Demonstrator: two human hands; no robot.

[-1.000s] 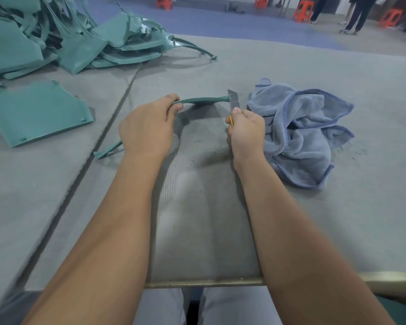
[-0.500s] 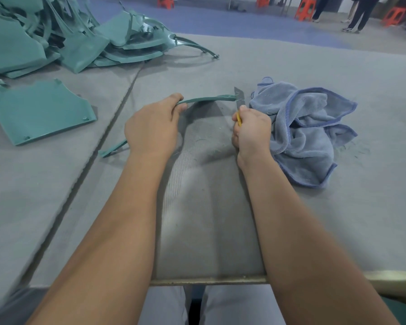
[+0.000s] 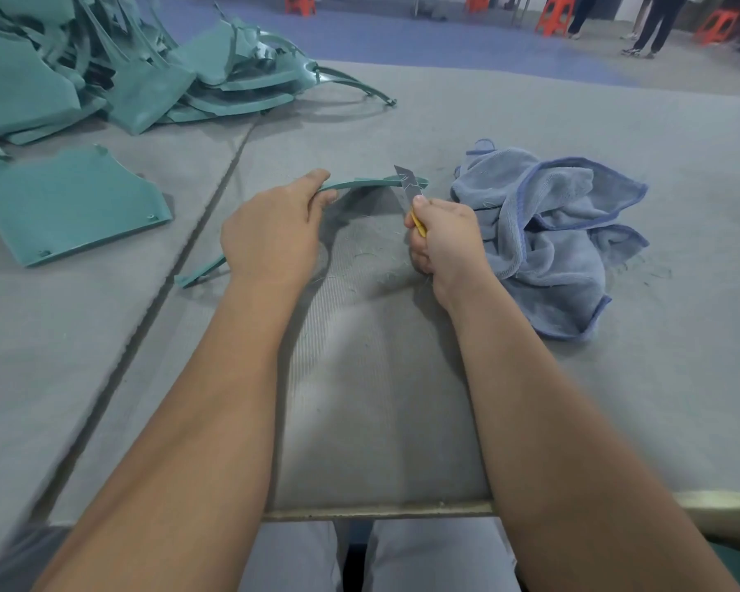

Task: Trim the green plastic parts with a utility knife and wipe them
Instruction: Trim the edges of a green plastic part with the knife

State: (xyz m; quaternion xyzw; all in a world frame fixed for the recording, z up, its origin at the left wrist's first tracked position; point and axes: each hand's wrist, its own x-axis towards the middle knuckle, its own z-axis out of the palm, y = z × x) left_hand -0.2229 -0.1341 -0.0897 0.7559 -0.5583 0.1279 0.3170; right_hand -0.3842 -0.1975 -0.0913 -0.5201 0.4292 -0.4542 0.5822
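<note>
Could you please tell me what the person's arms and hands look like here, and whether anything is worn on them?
Both forearms are bare from the bottom of the frame up to the wrists; no sleeves show. The left hand and the right hand wear no gloves, and no watch, rings or bracelets can be seen. Between the arms, light grey trousers show below the table edge.

my forearms are bare from the wrists up, with no sleeves, watch, rings or gloves in sight. my left hand (image 3: 270,232) and right hand (image 3: 447,237) are uncovered too, nails cut short. below the tabletop (image 3: 381,512) edge, my legs are in light grey trousers (image 3: 295,557).
</note>
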